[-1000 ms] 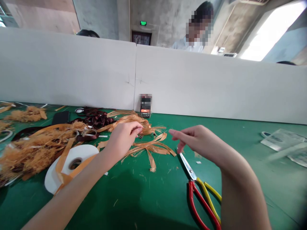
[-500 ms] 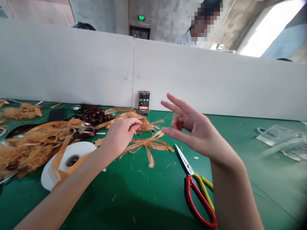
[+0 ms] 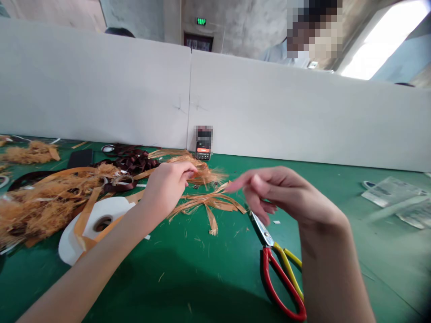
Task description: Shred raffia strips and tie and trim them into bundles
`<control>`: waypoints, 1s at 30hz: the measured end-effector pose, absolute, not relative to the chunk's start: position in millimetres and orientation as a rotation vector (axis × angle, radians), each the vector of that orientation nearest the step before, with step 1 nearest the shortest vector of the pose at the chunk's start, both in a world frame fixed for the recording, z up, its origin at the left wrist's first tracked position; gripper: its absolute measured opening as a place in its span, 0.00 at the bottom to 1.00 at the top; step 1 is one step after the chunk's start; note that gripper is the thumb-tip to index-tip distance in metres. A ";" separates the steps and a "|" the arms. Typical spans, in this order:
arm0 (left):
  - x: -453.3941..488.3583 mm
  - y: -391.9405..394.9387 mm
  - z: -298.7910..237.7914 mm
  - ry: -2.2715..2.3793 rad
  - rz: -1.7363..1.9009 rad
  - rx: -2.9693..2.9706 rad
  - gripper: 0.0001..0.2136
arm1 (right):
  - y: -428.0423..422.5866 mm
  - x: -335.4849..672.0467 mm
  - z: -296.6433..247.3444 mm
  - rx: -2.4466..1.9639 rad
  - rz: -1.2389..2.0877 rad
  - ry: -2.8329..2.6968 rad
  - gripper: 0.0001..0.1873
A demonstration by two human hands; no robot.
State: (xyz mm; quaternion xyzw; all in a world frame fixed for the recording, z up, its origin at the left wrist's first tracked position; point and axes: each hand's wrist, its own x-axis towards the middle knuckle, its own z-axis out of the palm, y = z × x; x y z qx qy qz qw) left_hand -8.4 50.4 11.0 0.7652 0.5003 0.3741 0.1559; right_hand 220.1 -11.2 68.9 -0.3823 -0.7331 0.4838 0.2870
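In the head view, the left hand is curled nearly shut against a tuft of orange raffia strands, and I cannot tell whether it grips any. The right hand hangs half-curled above the green desk, blurred, with nothing visible in it. A looser spread of raffia strands lies at its 8 o'clock. Red-and-yellow-handled scissors lie at 5 o'clock from that spread, their blades just below the right hand. A white paper roll sits at the spread's 9 o'clock, and a phone stands at 12 o'clock.
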 end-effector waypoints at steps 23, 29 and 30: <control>-4.9 44.0 16.6 1.315 0.958 2.207 0.13 | 16.6 192.5 48.8 -0.828 0.939 -1.305 0.25; -8.6 44.0 18.1 1.415 0.807 2.244 0.13 | 26.6 205.4 45.4 -0.801 1.094 -1.051 0.25; -9.5 45.2 17.5 1.446 0.777 2.266 0.13 | 28.2 210.7 45.8 -0.806 1.068 -1.004 0.25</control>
